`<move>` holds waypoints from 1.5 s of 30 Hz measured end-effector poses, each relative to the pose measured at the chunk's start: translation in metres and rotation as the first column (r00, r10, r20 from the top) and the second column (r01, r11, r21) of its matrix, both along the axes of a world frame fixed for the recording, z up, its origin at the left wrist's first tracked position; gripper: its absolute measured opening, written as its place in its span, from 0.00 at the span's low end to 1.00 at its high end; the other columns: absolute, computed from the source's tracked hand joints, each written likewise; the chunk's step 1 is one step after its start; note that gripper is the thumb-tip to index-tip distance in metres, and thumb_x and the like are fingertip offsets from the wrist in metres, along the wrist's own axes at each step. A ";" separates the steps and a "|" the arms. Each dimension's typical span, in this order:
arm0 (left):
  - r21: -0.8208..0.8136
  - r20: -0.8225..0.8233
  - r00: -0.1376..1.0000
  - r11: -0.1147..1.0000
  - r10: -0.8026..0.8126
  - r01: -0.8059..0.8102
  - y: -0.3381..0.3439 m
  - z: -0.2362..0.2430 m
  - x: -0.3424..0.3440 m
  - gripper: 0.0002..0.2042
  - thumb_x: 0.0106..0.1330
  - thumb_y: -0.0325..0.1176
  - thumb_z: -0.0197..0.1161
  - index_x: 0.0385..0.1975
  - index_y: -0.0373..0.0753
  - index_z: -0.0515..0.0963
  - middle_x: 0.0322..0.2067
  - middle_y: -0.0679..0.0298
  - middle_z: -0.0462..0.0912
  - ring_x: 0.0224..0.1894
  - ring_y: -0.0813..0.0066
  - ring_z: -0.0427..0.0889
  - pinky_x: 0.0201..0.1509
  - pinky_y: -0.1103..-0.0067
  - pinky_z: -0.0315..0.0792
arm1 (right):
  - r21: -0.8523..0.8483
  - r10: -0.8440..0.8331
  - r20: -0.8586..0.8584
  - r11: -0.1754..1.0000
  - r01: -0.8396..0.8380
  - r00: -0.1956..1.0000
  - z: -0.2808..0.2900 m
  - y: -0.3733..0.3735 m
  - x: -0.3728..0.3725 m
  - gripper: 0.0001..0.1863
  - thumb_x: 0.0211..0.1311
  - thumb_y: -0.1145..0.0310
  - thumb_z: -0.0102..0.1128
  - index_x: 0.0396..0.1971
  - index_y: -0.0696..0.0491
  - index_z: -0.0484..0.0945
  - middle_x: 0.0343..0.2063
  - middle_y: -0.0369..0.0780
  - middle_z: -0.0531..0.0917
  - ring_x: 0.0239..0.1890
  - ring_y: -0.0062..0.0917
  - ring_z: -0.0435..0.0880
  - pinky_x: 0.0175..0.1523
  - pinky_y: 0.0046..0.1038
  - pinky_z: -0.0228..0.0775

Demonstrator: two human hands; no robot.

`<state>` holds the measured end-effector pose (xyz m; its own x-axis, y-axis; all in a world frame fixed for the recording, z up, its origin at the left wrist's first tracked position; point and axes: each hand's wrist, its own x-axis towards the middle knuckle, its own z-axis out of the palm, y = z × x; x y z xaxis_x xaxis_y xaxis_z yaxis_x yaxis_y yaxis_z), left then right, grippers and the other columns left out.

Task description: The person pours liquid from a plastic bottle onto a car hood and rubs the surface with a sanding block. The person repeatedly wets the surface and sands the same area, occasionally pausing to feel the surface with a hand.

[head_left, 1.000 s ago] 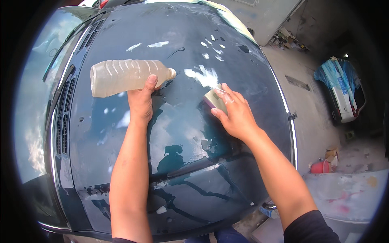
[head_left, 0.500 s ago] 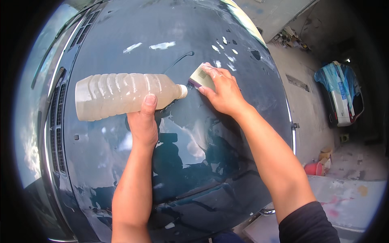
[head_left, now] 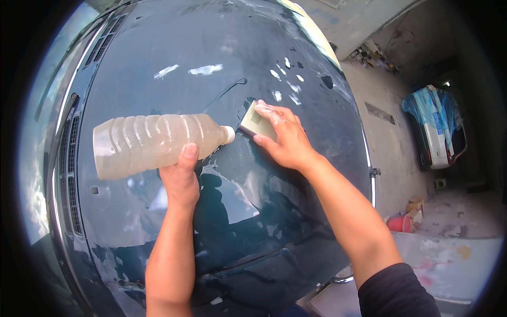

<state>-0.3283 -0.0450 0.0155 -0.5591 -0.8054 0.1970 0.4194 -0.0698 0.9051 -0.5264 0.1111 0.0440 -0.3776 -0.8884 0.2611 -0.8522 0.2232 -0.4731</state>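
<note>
My left hand (head_left: 179, 177) grips a translucent, ribbed plastic bottle (head_left: 132, 142) of cloudy liquid, held almost horizontal over the dark car hood (head_left: 174, 95). Its white-topped neck points right, at the edge of a pale rectangular block (head_left: 250, 120) with a dark side. My right hand (head_left: 280, 132) holds that block on the hood, thumb at its near side and fingers over its far end. Wet streaks and puddles show around the block and below the bottle. White patches (head_left: 206, 69) mark the paint farther back.
The windscreen (head_left: 39, 185) and black vents (head_left: 73, 174) run along the left. Beyond the hood on the right stand a white vehicle part draped in blue plastic (head_left: 441, 134), a red bucket (head_left: 400, 223) and cardboard (head_left: 414, 203). A light panel (head_left: 449, 264) lies lower right.
The bottle has moved lower in view, its neck now beside the block. My right hand with the block first moved up over the white patch, then slightly down and left.
</note>
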 end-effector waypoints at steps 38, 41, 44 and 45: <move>0.073 0.027 0.997 0.994 -0.079 0.076 0.003 0.000 -0.006 0.36 0.65 0.47 0.68 0.67 0.37 0.62 0.62 0.58 0.70 0.66 0.63 0.70 0.72 0.62 0.64 | -0.018 -0.104 -0.124 0.995 0.103 0.987 -0.004 -0.015 -0.056 0.33 0.55 0.64 0.72 0.61 0.54 0.73 0.65 0.43 0.76 0.64 0.40 0.72 0.67 0.39 0.63; 0.051 0.041 0.997 0.997 -0.064 0.061 -0.003 -0.001 0.001 0.36 0.65 0.47 0.68 0.67 0.37 0.62 0.62 0.58 0.70 0.66 0.62 0.70 0.72 0.62 0.64 | -0.058 -0.036 -0.068 0.998 0.033 0.997 -0.009 0.000 -0.029 0.34 0.54 0.64 0.73 0.62 0.54 0.73 0.65 0.42 0.76 0.65 0.40 0.72 0.68 0.39 0.62; 0.061 0.030 0.999 0.998 -0.021 0.019 -0.005 -0.002 0.004 0.34 0.65 0.47 0.68 0.65 0.36 0.65 0.60 0.58 0.71 0.63 0.64 0.71 0.69 0.64 0.65 | -0.036 0.083 -0.009 0.996 -0.084 0.996 -0.002 0.053 0.030 0.34 0.54 0.64 0.74 0.62 0.53 0.73 0.65 0.42 0.76 0.65 0.39 0.72 0.68 0.40 0.62; 0.056 0.021 1.000 0.998 0.010 -0.011 -0.001 0.000 0.001 0.32 0.64 0.48 0.68 0.62 0.35 0.67 0.57 0.58 0.72 0.61 0.65 0.72 0.67 0.65 0.65 | -0.001 0.106 -0.078 0.994 -0.107 0.991 -0.001 0.062 0.041 0.34 0.53 0.64 0.74 0.62 0.53 0.73 0.65 0.42 0.76 0.65 0.40 0.73 0.67 0.41 0.62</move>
<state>-0.3276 -0.0459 0.0158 -0.5540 -0.8208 0.1395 0.4013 -0.1164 0.9085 -0.4858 0.1733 0.0433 -0.2594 -0.9209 0.2909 -0.9051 0.1268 -0.4057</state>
